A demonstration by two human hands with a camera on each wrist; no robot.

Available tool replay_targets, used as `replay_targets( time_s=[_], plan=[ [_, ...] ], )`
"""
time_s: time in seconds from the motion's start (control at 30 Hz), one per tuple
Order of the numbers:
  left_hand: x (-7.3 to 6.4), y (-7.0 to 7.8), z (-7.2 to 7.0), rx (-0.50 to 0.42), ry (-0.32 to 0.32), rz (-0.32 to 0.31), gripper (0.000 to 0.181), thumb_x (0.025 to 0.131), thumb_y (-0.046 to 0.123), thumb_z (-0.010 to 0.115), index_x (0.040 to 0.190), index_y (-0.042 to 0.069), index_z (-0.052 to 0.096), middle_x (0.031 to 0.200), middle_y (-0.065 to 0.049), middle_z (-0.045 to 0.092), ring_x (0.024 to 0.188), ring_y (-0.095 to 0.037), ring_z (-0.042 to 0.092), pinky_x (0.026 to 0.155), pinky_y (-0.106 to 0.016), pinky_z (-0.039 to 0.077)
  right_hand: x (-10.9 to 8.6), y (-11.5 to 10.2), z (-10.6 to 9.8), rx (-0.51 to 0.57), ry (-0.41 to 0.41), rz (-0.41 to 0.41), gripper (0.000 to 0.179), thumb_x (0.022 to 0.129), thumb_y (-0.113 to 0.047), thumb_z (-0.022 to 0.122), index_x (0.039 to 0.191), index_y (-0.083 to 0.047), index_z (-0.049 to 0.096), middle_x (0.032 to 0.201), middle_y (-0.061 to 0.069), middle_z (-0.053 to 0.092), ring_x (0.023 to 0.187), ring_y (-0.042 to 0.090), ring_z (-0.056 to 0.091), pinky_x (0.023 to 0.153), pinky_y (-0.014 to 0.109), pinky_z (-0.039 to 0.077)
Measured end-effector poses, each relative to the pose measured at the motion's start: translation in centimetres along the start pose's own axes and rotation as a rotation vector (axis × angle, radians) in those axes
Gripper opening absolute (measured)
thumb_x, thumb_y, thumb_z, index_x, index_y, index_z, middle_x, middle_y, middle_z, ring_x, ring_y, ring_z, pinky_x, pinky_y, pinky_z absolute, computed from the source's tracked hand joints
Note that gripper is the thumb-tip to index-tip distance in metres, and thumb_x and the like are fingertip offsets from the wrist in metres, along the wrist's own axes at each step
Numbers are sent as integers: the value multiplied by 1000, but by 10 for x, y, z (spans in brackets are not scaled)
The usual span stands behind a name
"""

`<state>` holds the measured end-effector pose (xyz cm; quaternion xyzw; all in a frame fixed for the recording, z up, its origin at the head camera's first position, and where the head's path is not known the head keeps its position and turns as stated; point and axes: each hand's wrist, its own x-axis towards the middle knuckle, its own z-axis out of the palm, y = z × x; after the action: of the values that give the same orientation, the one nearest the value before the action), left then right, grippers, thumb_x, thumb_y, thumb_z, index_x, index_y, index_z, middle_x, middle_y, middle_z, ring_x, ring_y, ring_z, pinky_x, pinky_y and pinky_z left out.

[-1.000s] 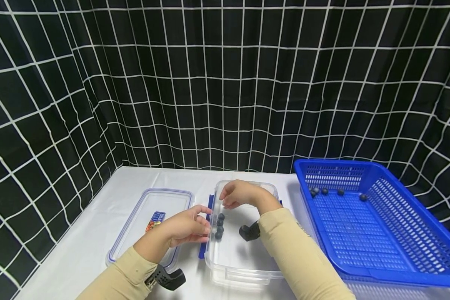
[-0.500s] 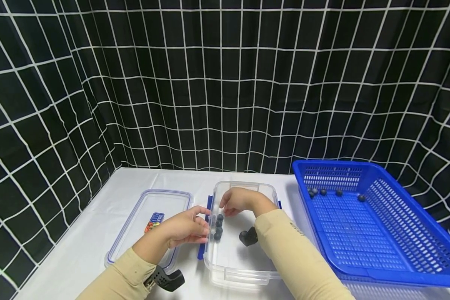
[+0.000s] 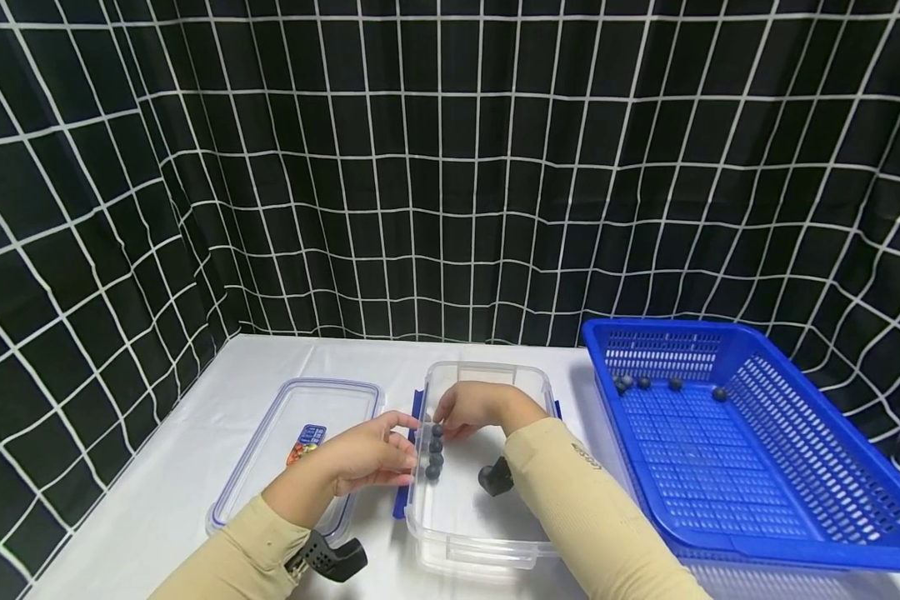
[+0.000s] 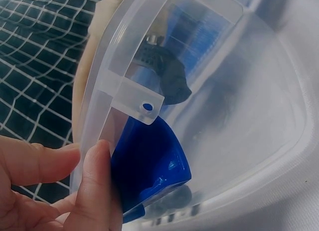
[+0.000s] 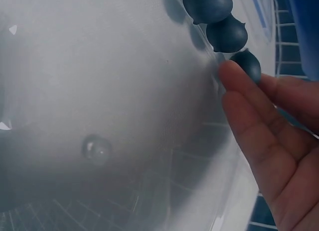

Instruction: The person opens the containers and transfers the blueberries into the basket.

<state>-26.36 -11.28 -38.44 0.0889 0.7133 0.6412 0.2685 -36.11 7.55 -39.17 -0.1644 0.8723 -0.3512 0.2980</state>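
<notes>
A clear plastic food container (image 3: pixel 487 546) stands in the middle of the table, its blue latch (image 4: pixel 154 161) hanging open on the left side. My left hand (image 3: pixel 375 454) pinches the container's left rim between thumb and fingers. Inside, along that wall, several dark blueberries (image 3: pixel 433 472) form a row. My right hand (image 3: pixel 476 408) reaches into the container and pinches the blueberry (image 5: pixel 247 65) at the far end of the row, which its fingertips partly cover. Two more blueberries (image 5: pixel 227 34) show beside it in the right wrist view.
To the left lies the clear lid (image 3: pixel 251 475) with a blue seal and a fruit label. A blue perforated basket (image 3: pixel 735 467) stands at the right, with several blueberries (image 3: pixel 675 384) near its back edge. A black grid-patterned cloth (image 3: pixel 450 208) hangs behind the white table.
My right hand has come down and toward me, to the far end of the blueberry row. My left hand has kept its place on the rim. The basket's blueberries have not moved.
</notes>
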Motion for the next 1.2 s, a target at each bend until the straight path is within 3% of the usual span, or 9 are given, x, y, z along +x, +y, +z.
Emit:
replay_targets(
  time_s=[0.3, 0.57, 0.73, 1.2],
  plan=[
    [-1, 2, 0, -5, -1, 6, 54, 81, -9, 54, 130, 1, 32, 86, -9, 53, 73, -16, 59, 71, -29, 57, 2, -2, -3, -12, 46, -41, 25, 79, 9, 53, 100, 2, 66, 86, 9, 66, 80, 20, 63, 75, 30, 56],
    [-2, 0, -1, -3, -3, 9, 54, 82, -9, 54, 130, 0, 32, 87, -9, 53, 74, -17, 59, 73, -30, 57, 4, -2, -5, 131, 90, -95, 14, 82, 11, 55, 93, 6, 62, 82, 11, 65, 76, 21, 65, 72, 31, 57],
    [-3, 1, -1, 2, 7, 1, 53, 82, -9, 55, 130, 1, 33, 86, -8, 53, 74, -17, 59, 72, -30, 57, 2, -3, -7, 153, 99, -135, 9, 83, 8, 56, 90, 4, 60, 80, 10, 63, 74, 20, 64, 71, 32, 57],
    [1, -1, -1, -20, -8, 9, 52, 81, -11, 52, 128, 1, 34, 88, -11, 53, 74, -17, 58, 73, -30, 57, -8, -6, -21, 172, 38, -211, 8, 80, 5, 60, 88, 3, 58, 82, 10, 63, 76, 22, 65, 73, 33, 57]
  ],
)
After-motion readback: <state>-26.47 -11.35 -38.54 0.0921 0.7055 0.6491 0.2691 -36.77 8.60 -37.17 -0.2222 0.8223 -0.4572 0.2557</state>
